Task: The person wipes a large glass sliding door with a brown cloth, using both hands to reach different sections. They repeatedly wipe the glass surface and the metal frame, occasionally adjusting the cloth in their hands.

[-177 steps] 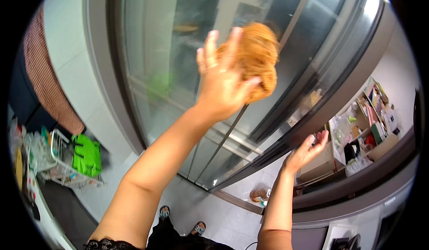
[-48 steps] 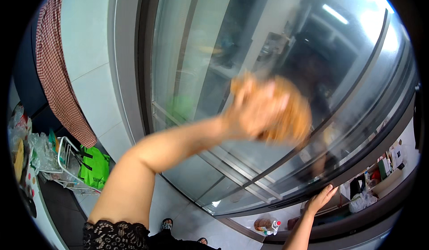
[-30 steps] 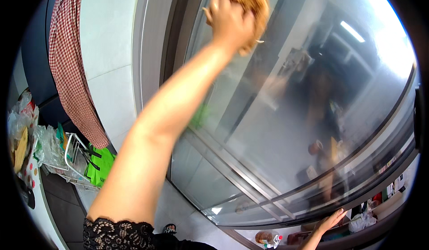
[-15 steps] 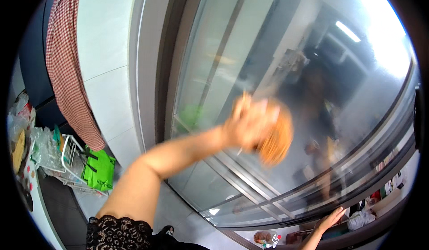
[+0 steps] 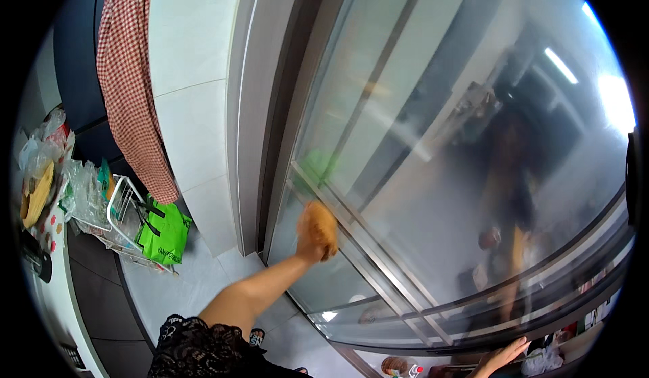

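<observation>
Left hand (image 5: 310,248), orange cloth (image 5: 320,226) moved lower.

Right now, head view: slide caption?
Left hand holds an orange-brown cloth at a glass door; right hand open near its frame.

A dotted white tabletop (image 5: 53,232) carries plastic bags (image 5: 43,154) and something yellow (image 5: 38,194)

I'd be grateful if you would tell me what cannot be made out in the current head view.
In the head view:
Left hand: its fingers, hidden by or blending into the orange cloth.
Right hand: its forearm, cut off by the lower edge.
Bottle: its full outline, cut off by the lower edge.
Dark shape in the glass door: its details, too blurred.
</observation>
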Demonstrator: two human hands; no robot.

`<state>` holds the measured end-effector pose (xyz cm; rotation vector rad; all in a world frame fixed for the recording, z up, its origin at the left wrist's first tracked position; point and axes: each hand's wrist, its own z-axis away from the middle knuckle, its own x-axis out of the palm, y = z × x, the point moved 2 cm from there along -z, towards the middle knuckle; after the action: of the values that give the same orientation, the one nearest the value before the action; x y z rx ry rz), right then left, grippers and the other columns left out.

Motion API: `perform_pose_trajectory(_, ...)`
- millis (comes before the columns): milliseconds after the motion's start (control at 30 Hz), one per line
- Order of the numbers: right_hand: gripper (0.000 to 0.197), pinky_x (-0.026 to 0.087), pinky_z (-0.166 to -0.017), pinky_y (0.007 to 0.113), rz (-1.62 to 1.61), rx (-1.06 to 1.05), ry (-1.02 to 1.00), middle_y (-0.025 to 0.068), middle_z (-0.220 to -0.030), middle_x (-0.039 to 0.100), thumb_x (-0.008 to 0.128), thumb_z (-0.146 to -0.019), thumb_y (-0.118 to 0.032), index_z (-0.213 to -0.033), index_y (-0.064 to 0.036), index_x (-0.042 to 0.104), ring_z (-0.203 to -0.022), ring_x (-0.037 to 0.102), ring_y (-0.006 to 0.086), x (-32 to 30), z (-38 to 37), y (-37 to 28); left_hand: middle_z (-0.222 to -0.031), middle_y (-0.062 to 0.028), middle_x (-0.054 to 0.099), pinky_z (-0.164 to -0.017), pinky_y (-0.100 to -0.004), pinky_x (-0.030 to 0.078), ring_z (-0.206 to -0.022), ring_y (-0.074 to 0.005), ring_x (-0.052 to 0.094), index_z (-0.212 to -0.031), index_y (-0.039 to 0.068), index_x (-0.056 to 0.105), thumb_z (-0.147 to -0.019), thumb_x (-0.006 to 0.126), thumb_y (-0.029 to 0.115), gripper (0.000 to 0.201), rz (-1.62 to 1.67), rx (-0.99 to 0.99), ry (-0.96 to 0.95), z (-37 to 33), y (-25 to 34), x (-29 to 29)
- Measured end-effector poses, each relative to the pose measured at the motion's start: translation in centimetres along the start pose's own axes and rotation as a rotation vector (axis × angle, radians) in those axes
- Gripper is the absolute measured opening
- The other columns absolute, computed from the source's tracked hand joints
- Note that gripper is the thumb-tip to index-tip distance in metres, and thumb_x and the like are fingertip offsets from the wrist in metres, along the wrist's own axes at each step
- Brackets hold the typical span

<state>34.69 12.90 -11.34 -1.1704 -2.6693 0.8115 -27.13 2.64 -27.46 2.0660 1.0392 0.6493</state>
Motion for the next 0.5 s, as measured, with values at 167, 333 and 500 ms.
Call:
perform_pose_trajectory(167, 0.066, 0.036, -0.106, 0.035, -0.202, 0.315, 0.063, 0.0228, -0.147, 0.038, 0.05, -0.101, -0.038, -0.143, 0.0091, 0.034, -0.126, 0.046, 0.0274, 2.4, 0.9, -2.8, -0.079, -0.0024, 0.048, -0.067, -0.0376, 0.049, -0.07, -0.0187, 0.052, -0.098, 0.009, 0.049, -0.096, 0.052, 0.016, 0.007, 0.558, 0.041, 0.543, -9.4, -2.0, 2.4)
perform_pose_trajectory(333, 0.063, 0.036, -0.107, 0.036, -0.142, 0.363, 0.09, 0.0228, -0.147, 0.038, 0.049, -0.101, -0.037, -0.143, 0.0084, 0.034, -0.126, 0.045, 0.0292, 1.3, 1.4, -4.6, -0.092, -0.0234, 0.068, -0.097, -0.0523, 0.041, -0.095, -0.0411, 0.061, -0.102, -0.004, 0.067, -0.089, 0.045, 0.023, 0.037, -0.594, 0.21, 0.054, -34.0, 22.2, 0.5)
perform_pose_trajectory(500, 0.061, 0.035, -0.107, 0.038, -0.122, 0.419, 0.098, 0.0228, -0.148, 0.038, 0.048, -0.102, -0.036, -0.143, 0.0077, 0.035, -0.127, 0.045, 0.031, 1.4, 2.7, -5.4, -0.134, -0.0243, 0.047, -0.108, -0.0513, 0.027, -0.122, -0.043, 0.043, -0.122, -0.005, 0.051, -0.087, 0.046, 0.018, 0.043, -0.37, 0.74, 0.543, -35.2, 23.7, -0.1)
